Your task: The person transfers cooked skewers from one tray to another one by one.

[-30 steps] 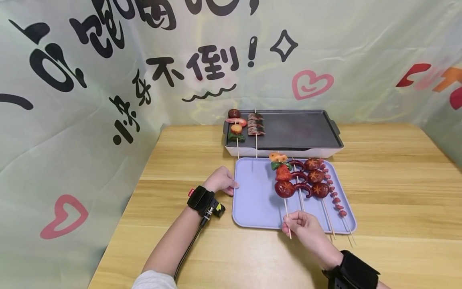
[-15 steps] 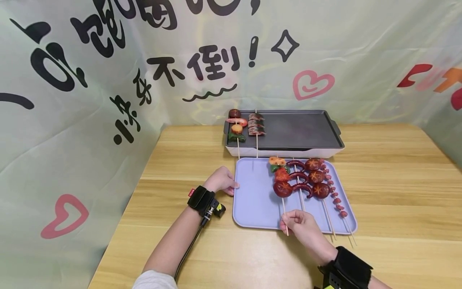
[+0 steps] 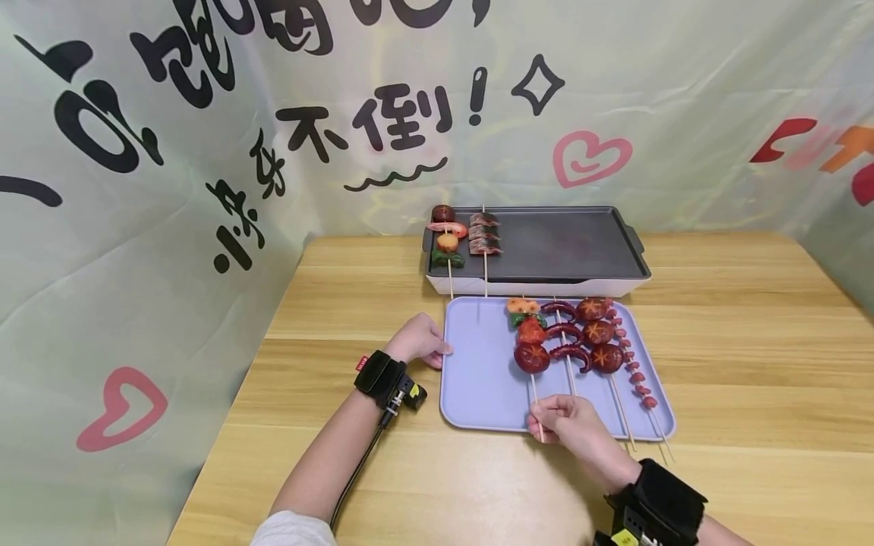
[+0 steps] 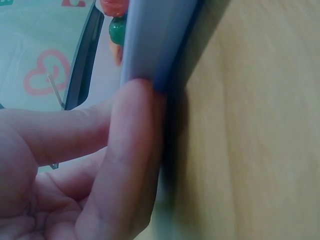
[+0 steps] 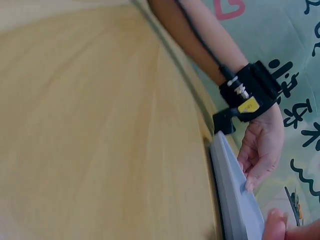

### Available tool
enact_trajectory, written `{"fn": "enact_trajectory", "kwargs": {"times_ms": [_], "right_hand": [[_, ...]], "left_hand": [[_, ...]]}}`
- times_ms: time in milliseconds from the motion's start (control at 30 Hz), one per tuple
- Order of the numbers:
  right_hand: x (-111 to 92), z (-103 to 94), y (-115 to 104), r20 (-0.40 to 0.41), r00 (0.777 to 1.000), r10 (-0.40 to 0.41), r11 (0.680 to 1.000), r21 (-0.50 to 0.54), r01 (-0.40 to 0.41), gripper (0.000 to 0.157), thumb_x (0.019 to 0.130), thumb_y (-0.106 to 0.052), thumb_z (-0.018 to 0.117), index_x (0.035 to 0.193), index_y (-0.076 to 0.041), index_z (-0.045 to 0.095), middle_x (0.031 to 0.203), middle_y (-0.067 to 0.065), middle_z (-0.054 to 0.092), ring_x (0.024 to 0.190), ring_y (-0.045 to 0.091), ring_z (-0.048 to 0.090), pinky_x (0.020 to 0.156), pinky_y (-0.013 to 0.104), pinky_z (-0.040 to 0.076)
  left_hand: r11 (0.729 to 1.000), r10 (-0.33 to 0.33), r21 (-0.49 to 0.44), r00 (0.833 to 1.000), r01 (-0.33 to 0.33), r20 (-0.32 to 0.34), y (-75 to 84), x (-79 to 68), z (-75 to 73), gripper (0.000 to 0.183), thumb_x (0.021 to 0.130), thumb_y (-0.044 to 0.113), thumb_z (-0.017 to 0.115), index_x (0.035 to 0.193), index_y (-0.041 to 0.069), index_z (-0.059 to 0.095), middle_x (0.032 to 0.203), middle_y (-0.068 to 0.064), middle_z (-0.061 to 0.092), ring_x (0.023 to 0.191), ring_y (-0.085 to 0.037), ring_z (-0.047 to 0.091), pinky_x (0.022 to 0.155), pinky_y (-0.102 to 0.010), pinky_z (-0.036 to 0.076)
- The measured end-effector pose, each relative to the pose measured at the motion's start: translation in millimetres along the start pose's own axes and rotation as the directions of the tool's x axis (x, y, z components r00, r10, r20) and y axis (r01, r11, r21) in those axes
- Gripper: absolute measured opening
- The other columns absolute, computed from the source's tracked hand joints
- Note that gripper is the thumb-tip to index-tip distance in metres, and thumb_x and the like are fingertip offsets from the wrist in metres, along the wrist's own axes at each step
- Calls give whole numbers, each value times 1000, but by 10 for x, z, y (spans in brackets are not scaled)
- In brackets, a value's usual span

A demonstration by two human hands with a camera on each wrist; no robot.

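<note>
My left hand (image 3: 419, 341) pinches the left rim of the lavender tray (image 3: 478, 394); the left wrist view shows thumb and finger at its edge (image 4: 150, 45). Near the tray's front edge, my right hand (image 3: 573, 425) holds the bare stick of a mixed skewer (image 3: 532, 358) between thumb and fingers. That skewer carries a scored mushroom cap, a red piece, a green piece and an orange piece, and it lies over the tray's middle. Directly to its right are a curled tentacle skewer (image 3: 570, 353), a mushroom skewer (image 3: 606, 359) and a skewer of small red pieces (image 3: 637, 378).
Behind the tray stands a dark griddle (image 3: 560, 243) with a white base. On its left side lie a mixed skewer (image 3: 447, 243) and a skewer of dark-skinned slices (image 3: 485, 235), sticks toward the tray. A printed cloth (image 3: 382, 205) hangs behind the wooden table (image 3: 744, 341).
My right hand has shifted slightly left, bringing the mixed skewer left and lower onto the tray. My left hand keeps its place at the tray's rim.
</note>
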State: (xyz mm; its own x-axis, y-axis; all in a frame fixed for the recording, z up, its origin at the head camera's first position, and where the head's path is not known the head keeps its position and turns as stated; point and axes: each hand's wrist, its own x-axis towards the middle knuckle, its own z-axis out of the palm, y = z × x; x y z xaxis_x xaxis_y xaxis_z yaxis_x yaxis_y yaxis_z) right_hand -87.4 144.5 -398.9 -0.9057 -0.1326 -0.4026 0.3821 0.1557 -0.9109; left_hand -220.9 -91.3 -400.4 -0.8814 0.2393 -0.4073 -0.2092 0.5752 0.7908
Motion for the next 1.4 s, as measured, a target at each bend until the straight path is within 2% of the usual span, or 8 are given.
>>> {"fn": "enact_trajectory", "kwargs": {"times_ms": [167, 333, 533, 700, 900, 1233, 1400], "right_hand": [[24, -46, -5, 47, 999, -27, 999, -44, 29, 17, 89, -3, 53, 94, 13, 58, 72, 3, 63, 65, 10, 59, 62, 20, 56], [55, -63, -19, 24, 998, -54, 988, -146, 57, 17, 86, -2, 56, 89, 13, 61, 70, 5, 64, 61, 12, 61, 59, 24, 57], [88, -86, -47, -4, 990, -142, 923, -363, 131, 13, 82, -5, 63, 77, 7, 62, 62, 6, 60, 54, 15, 59, 51, 27, 56], [116, -102, -49, 19, 987, -158, 879, -453, 150, 13, 81, -6, 64, 71, 3, 62, 57, 3, 58, 50, 13, 57, 48, 26, 54], [147, -98, -43, 20, 987, -160, 859, -489, 149, 13, 80, -6, 65, 69, 0, 61, 55, 2, 56, 49, 13, 55, 46, 25, 53], [137, -74, -69, 8, 991, -134, 857, -501, 120, 12, 80, -5, 65, 69, 0, 60, 56, 4, 55, 49, 13, 54, 46, 26, 53], [142, -89, -73, 37, 989, -144, 852, -504, 143, 13, 79, -6, 66, 69, 0, 60, 57, 3, 56, 50, 12, 55, 47, 25, 53]], "left_hand": [[1000, -1, 9, 1000, 1, 4, -8, 0, 7, 9, 80, -1, 67, 77, -9, 65, 57, -7, 57, 44, -11, 57, 51, -23, 56], [1000, 2, 20, 1000, -2, -3, 5, -12, -1, 9, 80, -1, 67, 77, -9, 66, 57, -7, 57, 44, -11, 57, 51, -23, 56], [1000, 0, 15, 1000, 0, 0, 16, -18, -8, 8, 80, -2, 66, 78, -10, 66, 57, -8, 57, 44, -11, 57, 51, -23, 56], [1000, -10, 17, 1000, 10, 1, 19, -15, -5, 8, 80, -2, 66, 78, -10, 65, 57, -8, 57, 44, -11, 57, 51, -23, 56], [1000, -4, 10, 1000, 4, -2, 15, -5, 2, 8, 80, -3, 66, 78, -11, 65, 57, -8, 57, 44, -11, 56, 51, -23, 56], [1000, 1, 9, 1000, -1, -3, 17, -5, 7, 9, 80, -3, 66, 76, -11, 64, 57, -8, 57, 43, -11, 56, 51, -24, 56], [1000, 1, 11, 1000, -1, -4, 11, -4, 7, 9, 80, -2, 66, 77, -11, 65, 57, -8, 57, 44, -11, 56, 51, -24, 56]]}}
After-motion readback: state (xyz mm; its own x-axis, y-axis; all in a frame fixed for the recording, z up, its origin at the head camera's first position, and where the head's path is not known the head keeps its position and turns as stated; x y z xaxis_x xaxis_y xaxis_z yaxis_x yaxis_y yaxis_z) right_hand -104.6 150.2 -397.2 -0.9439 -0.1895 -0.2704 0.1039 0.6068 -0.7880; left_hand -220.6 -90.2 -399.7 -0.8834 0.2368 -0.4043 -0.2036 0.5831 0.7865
